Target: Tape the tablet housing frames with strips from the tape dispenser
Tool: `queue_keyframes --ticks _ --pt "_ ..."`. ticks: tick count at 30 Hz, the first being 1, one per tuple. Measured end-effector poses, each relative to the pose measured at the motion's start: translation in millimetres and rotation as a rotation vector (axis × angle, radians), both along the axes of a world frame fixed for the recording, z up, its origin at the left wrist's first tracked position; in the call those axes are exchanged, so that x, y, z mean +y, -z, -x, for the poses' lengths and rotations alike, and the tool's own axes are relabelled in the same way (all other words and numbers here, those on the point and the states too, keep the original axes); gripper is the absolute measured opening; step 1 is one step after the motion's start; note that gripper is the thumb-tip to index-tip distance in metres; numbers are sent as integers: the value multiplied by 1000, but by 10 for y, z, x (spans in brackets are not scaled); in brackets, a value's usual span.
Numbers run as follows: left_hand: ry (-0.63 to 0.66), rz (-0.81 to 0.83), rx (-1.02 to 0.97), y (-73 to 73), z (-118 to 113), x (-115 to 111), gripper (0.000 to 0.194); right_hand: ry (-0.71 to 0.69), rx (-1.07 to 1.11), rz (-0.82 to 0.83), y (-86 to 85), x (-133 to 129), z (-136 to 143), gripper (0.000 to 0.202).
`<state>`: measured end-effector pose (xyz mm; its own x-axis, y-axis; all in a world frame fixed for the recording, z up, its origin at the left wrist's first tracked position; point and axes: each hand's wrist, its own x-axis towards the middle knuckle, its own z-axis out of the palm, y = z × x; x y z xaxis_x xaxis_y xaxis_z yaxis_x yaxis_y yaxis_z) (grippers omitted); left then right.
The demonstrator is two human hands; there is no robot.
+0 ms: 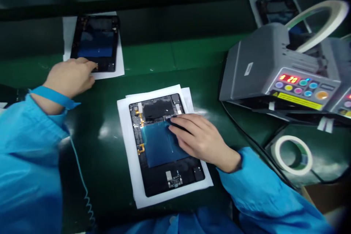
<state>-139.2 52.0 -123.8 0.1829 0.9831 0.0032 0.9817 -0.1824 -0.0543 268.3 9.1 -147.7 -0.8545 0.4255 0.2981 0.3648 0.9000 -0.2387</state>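
So the opened tablet sits on white sheets on the green desk, right in front of the person. Its long axis runs away from them, far end leaning a bit left, small circuit board at the near end. Guts are showing: black frame, big shiny blue panel mid-body, orange flex bits down the left side. Right hand has bent fingers over the panel's upper right; can't tell if they're pinching anything. Left hand is curled at the other tablet's near edge, grip unclear too.
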Motion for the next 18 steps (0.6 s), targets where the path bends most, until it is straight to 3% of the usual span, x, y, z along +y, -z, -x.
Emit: queue_keyframes --ticks 3,6,10,13,18 --pt "-91 112 46 -4 197 146 101 122 49 32 65 11 -217 26" --pt "-102 132 217 -51 157 174 113 142 3 104 90 87 -272 27" --pt "-4 86 446 -157 -25 89 97 117 -38 155 69 148 -281 26" --pt "-10 101 572 -224 -114 37 79 105 -55 175 50 139 -293 25" --pt "-16 207 558 -293 -124 56 65 117 -39 167 53 114 -300 28"
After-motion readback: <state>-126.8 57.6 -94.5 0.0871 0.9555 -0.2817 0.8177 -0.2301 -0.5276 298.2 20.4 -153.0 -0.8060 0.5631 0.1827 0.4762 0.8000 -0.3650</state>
